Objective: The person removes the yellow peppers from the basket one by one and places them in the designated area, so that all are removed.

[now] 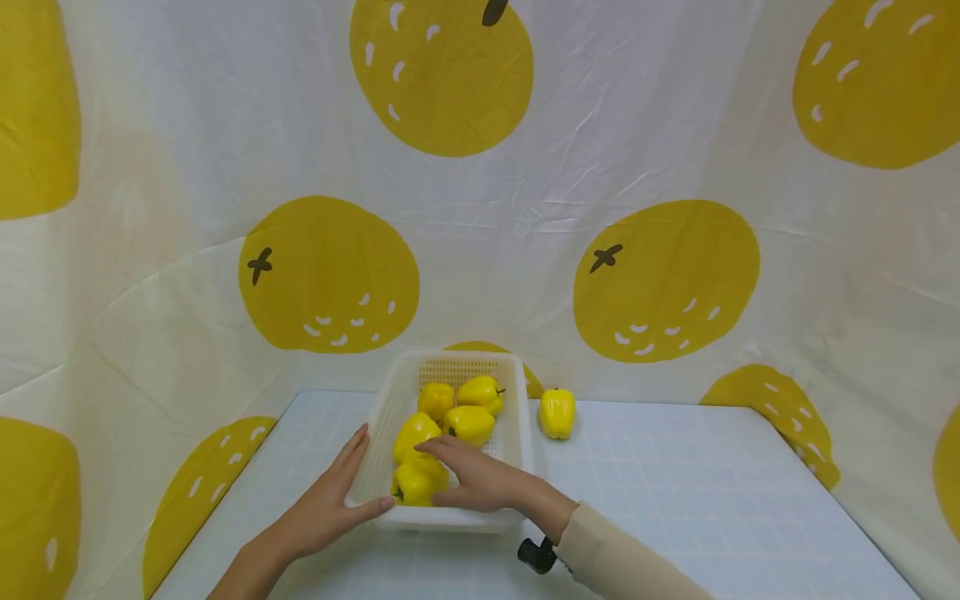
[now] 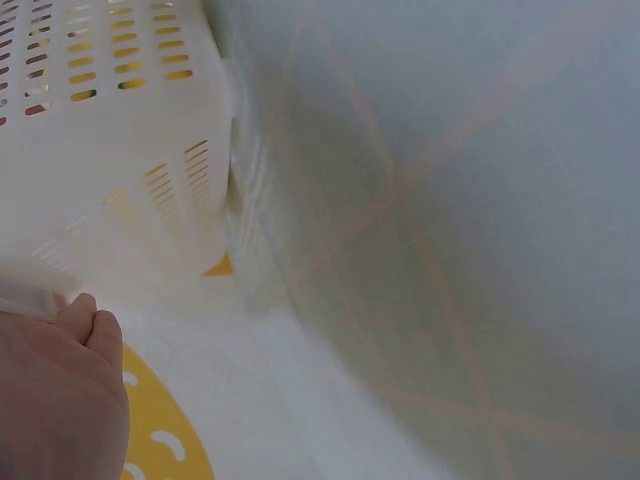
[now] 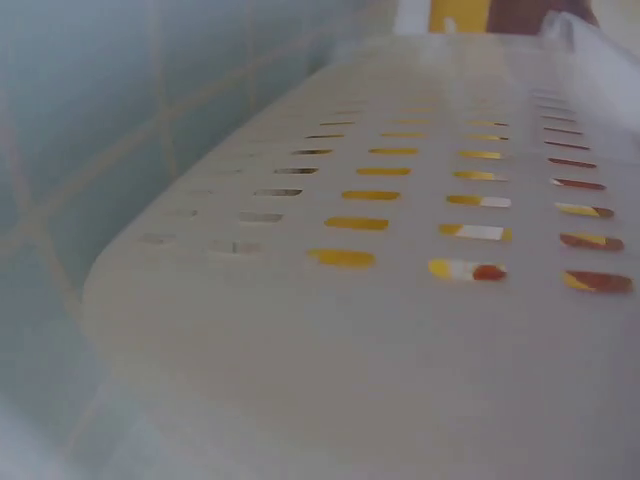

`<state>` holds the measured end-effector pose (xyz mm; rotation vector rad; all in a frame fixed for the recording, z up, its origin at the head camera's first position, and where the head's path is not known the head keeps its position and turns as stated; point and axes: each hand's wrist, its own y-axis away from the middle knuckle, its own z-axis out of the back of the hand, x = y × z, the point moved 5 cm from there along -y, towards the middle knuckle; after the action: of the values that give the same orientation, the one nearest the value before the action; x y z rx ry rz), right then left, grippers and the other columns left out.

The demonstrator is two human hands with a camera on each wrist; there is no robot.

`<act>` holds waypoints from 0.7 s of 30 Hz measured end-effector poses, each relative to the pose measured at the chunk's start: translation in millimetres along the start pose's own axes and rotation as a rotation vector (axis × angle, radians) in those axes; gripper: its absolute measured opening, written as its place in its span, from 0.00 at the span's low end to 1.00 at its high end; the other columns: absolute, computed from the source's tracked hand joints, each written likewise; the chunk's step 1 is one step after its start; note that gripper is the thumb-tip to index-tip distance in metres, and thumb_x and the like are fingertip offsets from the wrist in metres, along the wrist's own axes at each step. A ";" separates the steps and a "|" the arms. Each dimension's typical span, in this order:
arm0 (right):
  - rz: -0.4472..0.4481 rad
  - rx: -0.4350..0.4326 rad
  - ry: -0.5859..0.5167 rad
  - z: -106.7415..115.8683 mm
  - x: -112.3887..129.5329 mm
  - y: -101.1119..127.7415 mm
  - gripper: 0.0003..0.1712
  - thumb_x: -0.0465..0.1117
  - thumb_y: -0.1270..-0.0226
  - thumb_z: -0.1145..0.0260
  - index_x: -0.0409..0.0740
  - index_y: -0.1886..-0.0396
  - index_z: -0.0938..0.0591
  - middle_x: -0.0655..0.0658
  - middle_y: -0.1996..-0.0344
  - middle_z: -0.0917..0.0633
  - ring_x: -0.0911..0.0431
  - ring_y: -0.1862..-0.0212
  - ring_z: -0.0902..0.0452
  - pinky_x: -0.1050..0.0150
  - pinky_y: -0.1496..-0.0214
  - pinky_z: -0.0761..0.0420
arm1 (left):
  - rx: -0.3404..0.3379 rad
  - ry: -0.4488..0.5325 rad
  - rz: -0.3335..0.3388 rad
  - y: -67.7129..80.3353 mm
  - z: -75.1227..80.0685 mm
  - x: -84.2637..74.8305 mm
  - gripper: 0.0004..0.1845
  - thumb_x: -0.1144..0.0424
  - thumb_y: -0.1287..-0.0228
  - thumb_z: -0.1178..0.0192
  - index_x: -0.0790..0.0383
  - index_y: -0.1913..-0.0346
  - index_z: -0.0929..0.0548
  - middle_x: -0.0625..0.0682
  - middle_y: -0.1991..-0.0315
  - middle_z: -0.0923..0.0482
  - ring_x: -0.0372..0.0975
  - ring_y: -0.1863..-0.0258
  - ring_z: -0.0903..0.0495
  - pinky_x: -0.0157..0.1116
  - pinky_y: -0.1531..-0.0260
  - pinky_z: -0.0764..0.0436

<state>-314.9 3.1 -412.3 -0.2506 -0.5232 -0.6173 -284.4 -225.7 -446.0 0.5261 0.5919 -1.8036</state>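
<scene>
Head view: the left hand (image 1: 330, 500) lies flat, fingers straight, against the near-left wall of the white slotted basket (image 1: 517, 417) on the desk (image 1: 675, 483), seemingly steadying it. The right hand (image 1: 480, 479) reaches inside, fingers spread over the nearest yellow bell pepper (image 1: 416, 483); its stem direction is hidden. The basket's long axis runs away from the person. Another pepper (image 1: 557, 412) stands beside it.

Left wrist view: fingertips (image 2: 85, 320) touch the basket wall (image 2: 120, 170).

Right wrist view: only the basket's slotted side (image 3: 400, 230) shows.

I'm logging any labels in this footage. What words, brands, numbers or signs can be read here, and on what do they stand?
None: no word, brand, number or sign can be read in any view.
The white basket, the yellow peppers and the tiled table bear no lettering.
The backdrop cloth carries only printed yellow fruit shapes, no text.
</scene>
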 end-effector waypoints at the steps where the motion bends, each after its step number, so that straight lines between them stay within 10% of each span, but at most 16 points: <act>1: 0.007 0.001 0.011 -0.8 0.7 -2.0 0.38 0.48 0.28 0.31 0.50 0.22 0.34 0.50 0.24 0.32 0.54 0.25 0.37 0.50 0.24 0.34 | 0.002 0.000 0.000 -0.1 -0.2 -0.1 0.60 0.33 0.38 0.35 0.63 0.17 0.53 0.54 0.16 0.64 0.58 0.20 0.52 0.67 0.30 0.43; 21: 0.044 0.088 0.212 -16.0 -2.7 -21.4 0.35 0.44 0.29 0.29 0.54 0.25 0.28 0.44 0.28 0.28 0.54 0.30 0.30 0.58 0.27 0.30 | 0.019 -0.003 0.027 -1.2 0.0 -1.5 0.59 0.33 0.38 0.35 0.61 0.17 0.54 0.53 0.16 0.64 0.58 0.20 0.52 0.68 0.30 0.43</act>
<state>-323.5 -18.5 -425.8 -0.1114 -0.3388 -0.5687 -285.2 -224.4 -444.9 0.5421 0.5640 -1.7860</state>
